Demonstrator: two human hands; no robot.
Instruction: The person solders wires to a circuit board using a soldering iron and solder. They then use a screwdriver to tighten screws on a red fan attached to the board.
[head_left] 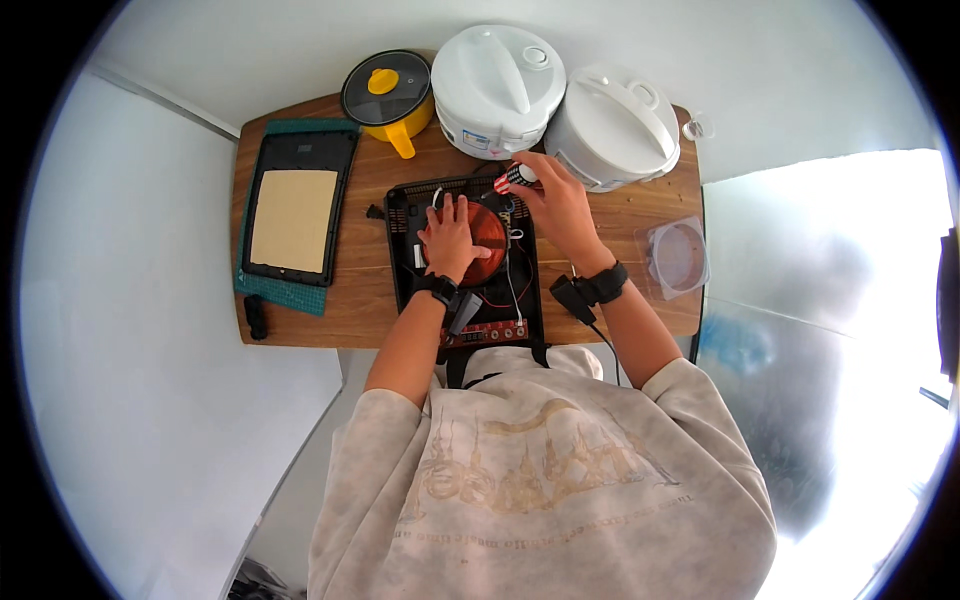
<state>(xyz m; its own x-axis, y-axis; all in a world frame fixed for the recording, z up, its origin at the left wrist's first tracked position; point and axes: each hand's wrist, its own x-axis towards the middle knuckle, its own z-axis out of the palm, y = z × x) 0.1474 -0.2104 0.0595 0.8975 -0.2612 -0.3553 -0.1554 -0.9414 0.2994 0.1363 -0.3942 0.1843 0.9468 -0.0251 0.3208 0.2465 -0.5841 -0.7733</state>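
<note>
In front of me lies the opened black base of an induction cooker (400, 283), its inside facing up. A round copper-coloured coil (490, 226) sits in its middle. My left hand (452, 240) rests on the coil with its fingers spread. My right hand (562, 205) grips a screwdriver (503, 184) with a red, white and black handle, its shaft pointing down toward the far part of the base. Whether its tip touches a screw is too small to tell. A red circuit board (490, 333) with buttons lies at the base's near edge, joined by thin wires.
At the left, a black cover panel (303, 150) with a tan sheet lies on a green cutting mat (312, 300). Along the back stand a yellow pot (385, 90) and two white rice cookers (490, 90) (615, 125). A clear plastic container (680, 258) is at the right.
</note>
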